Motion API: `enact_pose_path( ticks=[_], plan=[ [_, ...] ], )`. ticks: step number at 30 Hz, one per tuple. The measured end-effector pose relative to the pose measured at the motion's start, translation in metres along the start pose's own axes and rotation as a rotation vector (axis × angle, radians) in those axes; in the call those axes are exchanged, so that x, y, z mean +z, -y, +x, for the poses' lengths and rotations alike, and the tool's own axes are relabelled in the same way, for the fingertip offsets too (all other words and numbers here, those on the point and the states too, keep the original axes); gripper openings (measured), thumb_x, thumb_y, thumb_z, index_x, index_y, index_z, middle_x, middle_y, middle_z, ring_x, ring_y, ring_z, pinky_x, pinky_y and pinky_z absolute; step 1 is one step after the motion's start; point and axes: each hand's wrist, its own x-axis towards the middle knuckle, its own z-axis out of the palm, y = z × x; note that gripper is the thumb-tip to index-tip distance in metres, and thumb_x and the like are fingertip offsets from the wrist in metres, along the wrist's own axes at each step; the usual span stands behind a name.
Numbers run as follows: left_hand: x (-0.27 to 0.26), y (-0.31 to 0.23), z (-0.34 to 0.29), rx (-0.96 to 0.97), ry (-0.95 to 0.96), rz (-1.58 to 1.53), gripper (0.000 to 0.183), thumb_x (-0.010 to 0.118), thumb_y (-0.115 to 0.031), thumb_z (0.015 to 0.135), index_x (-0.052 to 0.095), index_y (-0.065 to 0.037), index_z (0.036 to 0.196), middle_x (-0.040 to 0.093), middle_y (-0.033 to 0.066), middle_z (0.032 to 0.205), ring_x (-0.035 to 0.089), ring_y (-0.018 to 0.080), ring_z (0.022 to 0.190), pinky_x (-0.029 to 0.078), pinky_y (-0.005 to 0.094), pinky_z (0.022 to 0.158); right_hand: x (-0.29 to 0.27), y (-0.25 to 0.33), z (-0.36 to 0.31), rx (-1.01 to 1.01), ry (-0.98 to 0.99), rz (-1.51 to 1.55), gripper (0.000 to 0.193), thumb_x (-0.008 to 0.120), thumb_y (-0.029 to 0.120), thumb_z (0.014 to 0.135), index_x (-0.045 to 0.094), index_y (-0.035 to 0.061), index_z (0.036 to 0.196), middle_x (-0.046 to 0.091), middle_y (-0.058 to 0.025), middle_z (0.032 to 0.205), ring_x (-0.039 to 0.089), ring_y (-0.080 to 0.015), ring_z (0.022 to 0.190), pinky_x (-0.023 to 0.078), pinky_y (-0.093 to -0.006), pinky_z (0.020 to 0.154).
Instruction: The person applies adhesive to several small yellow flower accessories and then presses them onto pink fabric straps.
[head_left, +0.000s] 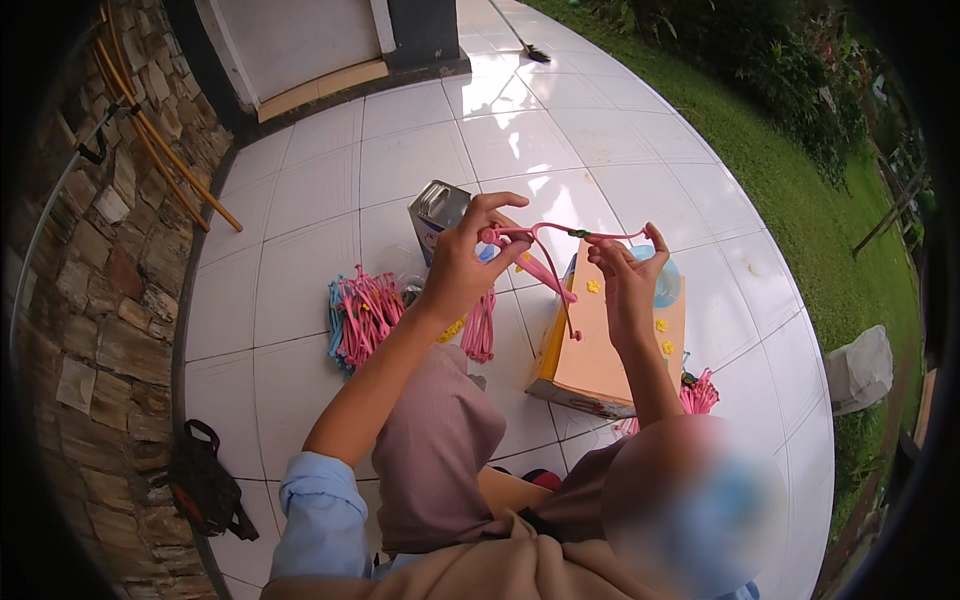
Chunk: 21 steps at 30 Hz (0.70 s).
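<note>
Up in front of me, a pink flip-flop strap [556,227] with knobbed ends and a small green piece [579,233] on it is stretched between my hands. My left hand [468,262] is closed on one end, and another pink length [548,272] hangs from those fingers. My right hand [628,275] pinches the strap near the green piece, its fingers closed. Below the right hand stands a box with a tan top [600,350], with several yellow flower-shaped pieces [661,326] and a light blue translucent bowl [667,280] on it.
A pile of pink and blue straps [365,315] lies left on the white tiled floor [300,310], near a metal tin [440,207]. More pink straps [480,328] lie by my knee, others [699,391] right of the box. A dark bag [208,485] rests beside the stone wall [120,380].
</note>
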Motion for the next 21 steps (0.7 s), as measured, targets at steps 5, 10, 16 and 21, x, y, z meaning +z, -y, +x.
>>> enact_pose_path(
  ticks=[5, 10, 16, 21],
  plan=[
    [-0.058, 0.063, -0.011, 0.079, -0.247, -0.285, 0.037, 0.064, 0.000, 0.077, 0.045, -0.005, 0.107, 0.055, 0.0056, 0.088, 0.061, 0.0132, 0.085, 0.049, 0.0252, 0.071, 0.043, -0.091, -0.023, 0.525, 0.036, -0.021, 0.061, 0.052, 0.006, 0.081, 0.013, 0.0042, 0.128, 0.057, -0.0171, 0.095, 0.058, -0.0197, 0.079, 0.050, -0.0295, 0.073],
    [-0.097, 0.138, -0.079, -0.303, -0.506, -0.372, 0.030, 0.062, -0.001, 0.078, 0.046, -0.003, 0.104, 0.051, 0.0046, 0.093, 0.058, 0.0109, 0.087, 0.048, 0.0220, 0.067, 0.115, -0.178, -0.029, 0.641, 0.680, -0.334, 0.028, 0.056, 0.008, 0.081, 0.047, 0.0030, 0.107, 0.058, -0.0100, 0.086, 0.055, -0.0125, 0.069, 0.046, -0.0247, 0.063],
    [-0.120, 0.257, -0.153, -0.570, -0.521, 0.167, 0.026, 0.062, -0.001, 0.078, 0.053, -0.002, 0.103, 0.054, 0.0060, 0.096, 0.058, 0.0122, 0.083, 0.047, 0.0254, 0.071, 0.189, -0.303, -0.045, 0.521, 0.806, -0.248, 0.031, 0.053, 0.007, 0.084, 0.046, 0.0017, 0.114, 0.059, -0.0107, 0.091, 0.058, -0.0152, 0.078, 0.048, -0.0268, 0.069],
    [-0.069, 0.262, -0.130, -0.491, -0.572, 0.589, 0.038, 0.060, 0.005, 0.074, 0.050, -0.004, 0.110, 0.050, 0.0124, 0.105, 0.046, 0.0309, 0.106, 0.036, 0.0381, 0.094, 0.157, -0.323, -0.035, 0.514, 0.417, -0.214, 0.019, 0.047, 0.001, 0.087, 0.054, 0.0001, 0.104, 0.058, -0.0074, 0.091, 0.054, -0.0125, 0.074, 0.045, -0.0253, 0.070]
  ],
)
